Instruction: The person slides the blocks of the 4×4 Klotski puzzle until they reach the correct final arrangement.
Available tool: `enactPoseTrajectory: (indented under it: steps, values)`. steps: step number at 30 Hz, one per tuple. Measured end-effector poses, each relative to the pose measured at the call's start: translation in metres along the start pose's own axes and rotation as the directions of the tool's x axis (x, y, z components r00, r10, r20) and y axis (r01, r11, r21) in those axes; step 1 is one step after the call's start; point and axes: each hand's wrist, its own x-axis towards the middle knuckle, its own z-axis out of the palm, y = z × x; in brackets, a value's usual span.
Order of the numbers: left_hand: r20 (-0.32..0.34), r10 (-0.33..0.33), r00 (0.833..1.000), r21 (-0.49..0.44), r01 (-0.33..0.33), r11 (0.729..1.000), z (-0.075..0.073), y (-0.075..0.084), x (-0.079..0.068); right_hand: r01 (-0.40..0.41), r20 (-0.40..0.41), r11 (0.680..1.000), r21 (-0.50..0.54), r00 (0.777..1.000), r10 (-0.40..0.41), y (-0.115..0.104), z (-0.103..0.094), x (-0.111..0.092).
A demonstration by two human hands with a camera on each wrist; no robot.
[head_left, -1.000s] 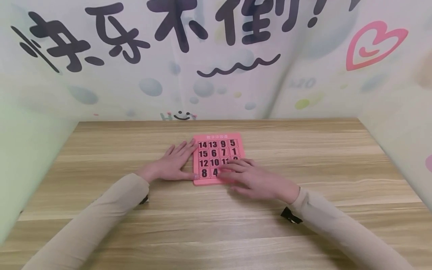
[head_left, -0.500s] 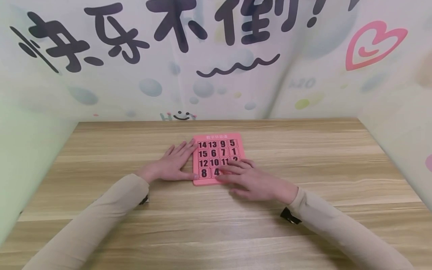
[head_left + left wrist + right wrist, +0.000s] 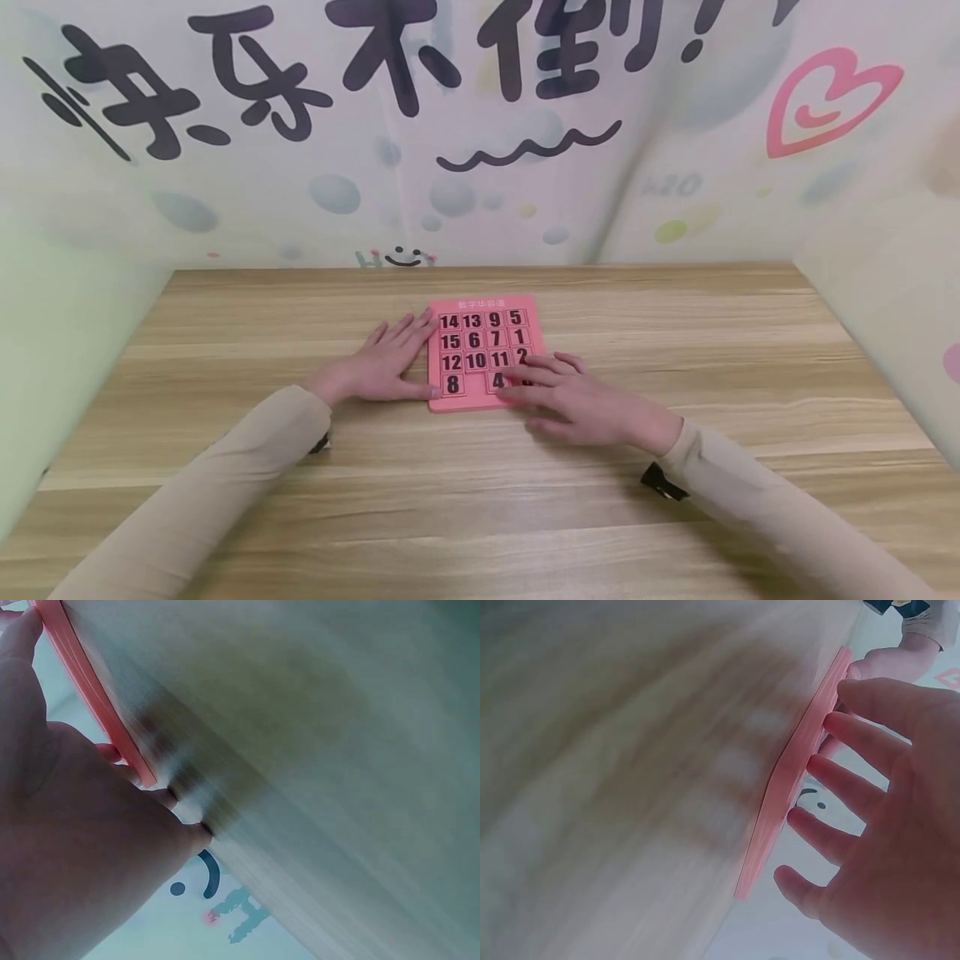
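A pink sliding number puzzle (image 3: 468, 402) lies flat on the table in the head view, its square tiles printed with black numbers. In its bottom row, a gap (image 3: 476, 384) shows between the 8 tile (image 3: 452, 384) and the 4 tile (image 3: 496, 381). My left hand (image 3: 382, 367) rests along the puzzle's left side, thumb at the lower corner and fingertips by the upper edge. Over the lower right tiles, my right hand (image 3: 581, 400) extends its fingers, one fingertip right at the 4 tile. These fingers partly cover the 2 tile and the bottom right tile.
The wood-grain table (image 3: 450, 517) stretches around the puzzle on all sides. Behind it stands a pale wall (image 3: 262, 208) with large black characters and a pink heart (image 3: 832, 100). Pale side walls border the table left and right.
The 4 tile has slid right, leaving the gap beside the 8 tile. My right hand has shifted right with it, uncovering more of the 11 and 2 tiles. My left hand stays put.
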Motion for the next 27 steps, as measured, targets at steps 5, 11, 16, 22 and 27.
enactPoseTrajectory:
  steps: [5, 11, 16, 22, 27]
  values:
    - [0.002, -0.002, 1.000, 0.006, 0.002, 1.000, 0.000, 0.000, 0.000, -0.007, -0.011, 1.000, 0.001, 1.000, 0.007, 0.003, 0.000, -0.006]
    - [0.003, 0.001, 1.000, 0.007, -0.001, 1.000, -0.001, -0.001, 0.001, -0.002, -0.023, 1.000, 0.016, 1.000, 0.002, 0.005, 0.002, -0.009]
    - [0.008, 0.000, 1.000, 0.013, 0.000, 1.000, -0.001, -0.001, 0.000, 0.025, -0.051, 0.999, 0.022, 0.998, -0.024, 0.005, 0.002, -0.008]
    - [0.007, 0.000, 1.000, 0.012, 0.000, 1.000, 0.000, -0.002, 0.001, 0.042, -0.059, 0.999, 0.013, 0.997, -0.041, 0.004, 0.001, 0.000]
    - [0.011, 0.000, 1.000, 0.011, 0.000, 1.000, 0.000, -0.002, 0.001, 0.022, 0.001, 1.000, 0.002, 1.000, -0.022, 0.000, 0.000, 0.009]
